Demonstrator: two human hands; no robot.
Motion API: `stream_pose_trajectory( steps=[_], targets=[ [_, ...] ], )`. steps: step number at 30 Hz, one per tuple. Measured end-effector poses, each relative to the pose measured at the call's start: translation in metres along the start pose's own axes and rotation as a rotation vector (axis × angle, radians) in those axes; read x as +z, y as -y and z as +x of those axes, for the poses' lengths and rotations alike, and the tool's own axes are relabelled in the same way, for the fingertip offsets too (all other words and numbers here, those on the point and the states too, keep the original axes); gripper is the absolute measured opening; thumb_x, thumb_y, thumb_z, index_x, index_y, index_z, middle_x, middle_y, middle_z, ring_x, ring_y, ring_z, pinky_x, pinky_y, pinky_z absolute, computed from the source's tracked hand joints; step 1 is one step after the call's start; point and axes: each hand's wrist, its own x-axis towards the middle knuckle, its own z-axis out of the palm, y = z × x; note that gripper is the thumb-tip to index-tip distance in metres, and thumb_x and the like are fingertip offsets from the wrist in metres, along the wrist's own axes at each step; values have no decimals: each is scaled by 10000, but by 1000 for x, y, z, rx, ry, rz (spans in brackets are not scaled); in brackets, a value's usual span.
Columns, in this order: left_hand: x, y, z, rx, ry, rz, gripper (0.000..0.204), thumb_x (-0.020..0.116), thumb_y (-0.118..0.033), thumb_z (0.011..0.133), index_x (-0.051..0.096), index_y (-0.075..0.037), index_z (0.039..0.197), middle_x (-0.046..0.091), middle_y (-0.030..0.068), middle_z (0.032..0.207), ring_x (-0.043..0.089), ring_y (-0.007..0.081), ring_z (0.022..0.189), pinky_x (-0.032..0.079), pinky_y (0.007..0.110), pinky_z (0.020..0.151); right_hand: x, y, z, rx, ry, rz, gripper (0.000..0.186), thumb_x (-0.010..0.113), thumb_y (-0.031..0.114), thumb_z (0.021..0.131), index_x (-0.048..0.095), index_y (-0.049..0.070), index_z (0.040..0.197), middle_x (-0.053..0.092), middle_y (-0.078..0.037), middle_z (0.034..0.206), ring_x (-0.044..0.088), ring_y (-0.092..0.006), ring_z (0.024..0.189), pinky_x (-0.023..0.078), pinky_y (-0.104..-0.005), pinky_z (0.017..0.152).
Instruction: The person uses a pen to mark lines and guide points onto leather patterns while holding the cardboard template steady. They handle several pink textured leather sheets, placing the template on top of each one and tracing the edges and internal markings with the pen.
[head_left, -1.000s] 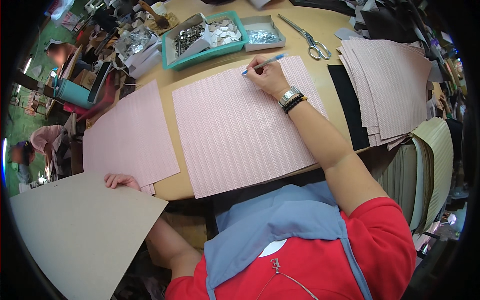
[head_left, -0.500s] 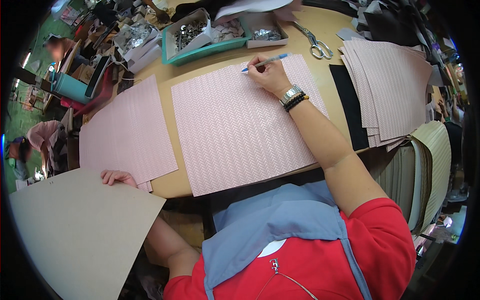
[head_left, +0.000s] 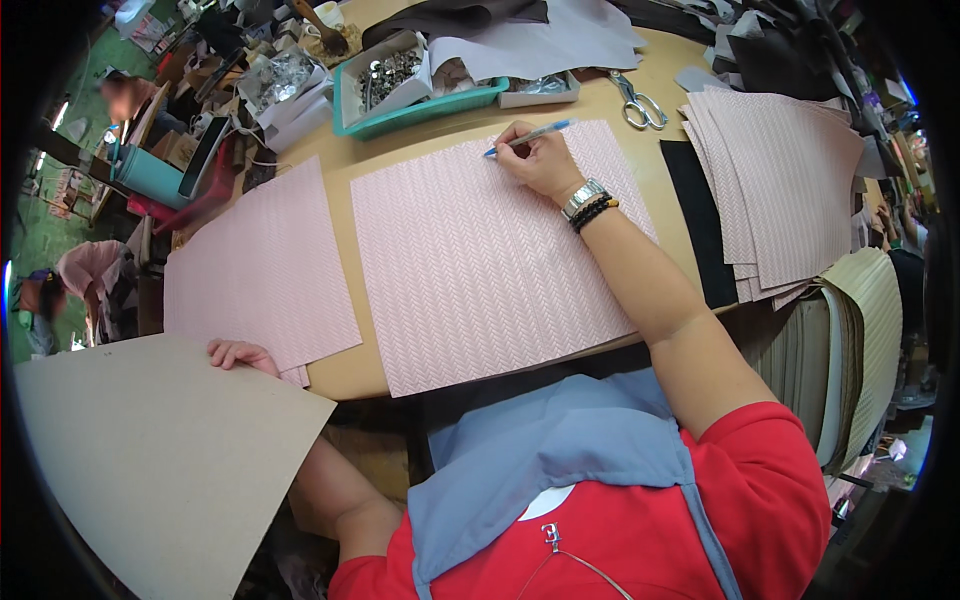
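My right hand (head_left: pixel 530 158) is closed on a pen (head_left: pixel 550 128) with a blue tip, resting on the upper part of a pink herringbone-patterned sheet (head_left: pixel 460 275) on the table. My left hand (head_left: pixel 240 355) grips the edge of a large beige board (head_left: pixel 155 450) at lower left, its fingers curled over the edge; the thumb is hidden behind it. More pink sheets (head_left: pixel 260 255) lie beyond that board. A stack of pink patterned sheets (head_left: pixel 785 195) lies at the right, partly over a black strip (head_left: pixel 690 210).
A teal tray (head_left: pixel 420 115) with metal fittings, silver scissors (head_left: pixel 640 105) and dark and pale sheets (head_left: pixel 530 45) sit at the back. Thick hanging sheets (head_left: pixel 855 340) are at right. Co-workers (head_left: pixel 90 270) appear at far left; wooden table edge (head_left: pixel 350 390) runs before me.
Pale and dark sheets have come onto the back of the table, now lying over part of the tray and small box. My hands have barely moved; the view has shifted slightly.
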Motion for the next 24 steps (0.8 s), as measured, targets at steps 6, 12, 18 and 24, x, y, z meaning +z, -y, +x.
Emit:
stream_pose_trajectory(
  steps=[6,12,18,24],
  targets=[
    [2,3,-2,13,-75,8,158,552,-187,1044,582,-62,1136,680,18,906,682,142,767,572,351,806,-27,-2,-17,259,-60,412,281,613,267,1030,664,27,1166,772,-84,1031,723,-138,947,579,-287,751],
    [9,13,3,-9,-41,-5,165,561,-193,1039,569,-52,1124,667,30,927,667,142,802,573,330,815,-105,43,-121,69,-190,-683,443,788,352,881,669,62,1195,741,-160,1032,700,-336,967,557,-433,861],
    [5,2,6,31,-39,-75,82,558,-141,1025,548,-66,1059,582,3,851,625,109,758,563,271,741,-105,45,-144,233,-251,-686,511,880,295,780,694,50,1189,720,-188,1028,691,-342,873,545,-434,812],
    [5,0,3,60,-74,-24,137,527,-148,1050,544,-28,1113,601,26,885,630,123,761,576,296,768,-126,34,-129,103,-200,-356,282,752,82,857,685,33,1127,730,-171,944,706,-304,857,551,-379,793]
  ],
)
